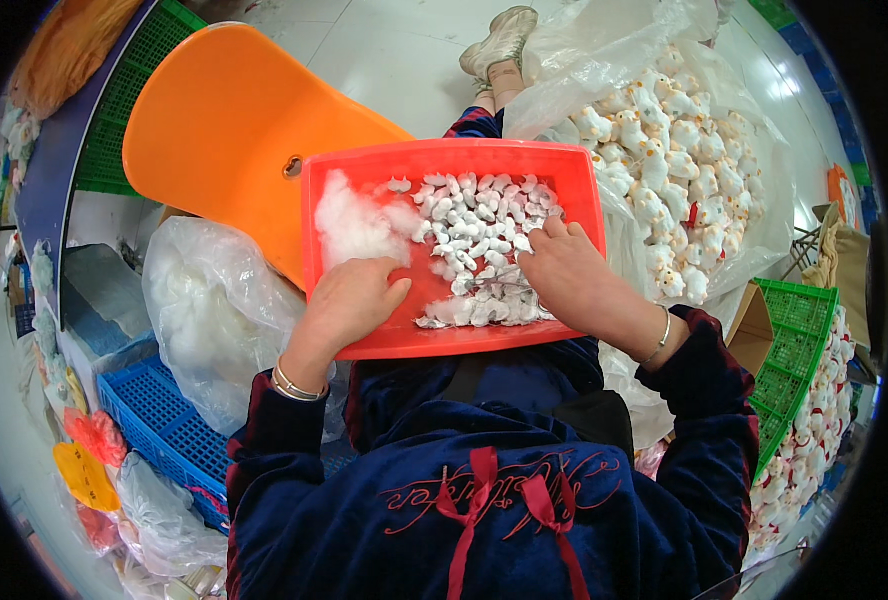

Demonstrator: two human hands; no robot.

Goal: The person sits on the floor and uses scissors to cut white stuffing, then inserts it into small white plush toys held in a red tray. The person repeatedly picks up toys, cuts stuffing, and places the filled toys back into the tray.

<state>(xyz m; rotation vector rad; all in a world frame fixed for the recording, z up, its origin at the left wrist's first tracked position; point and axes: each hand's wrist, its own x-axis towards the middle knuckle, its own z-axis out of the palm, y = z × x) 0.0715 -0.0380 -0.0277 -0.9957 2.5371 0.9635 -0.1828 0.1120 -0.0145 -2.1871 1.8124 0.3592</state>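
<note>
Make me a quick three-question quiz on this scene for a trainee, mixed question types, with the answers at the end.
1. Multiple choice: where in the red tray does the fluffy white stuffing lie?
a) right half
b) left half
c) lower right corner

2. True or false: the right hand is nearer the small white fabric pieces than the left hand is.

3. Open: what fills the large clear plastic bag at the upper right?

Key: 1. b. 2. True. 3. Many white plush toys.
</note>
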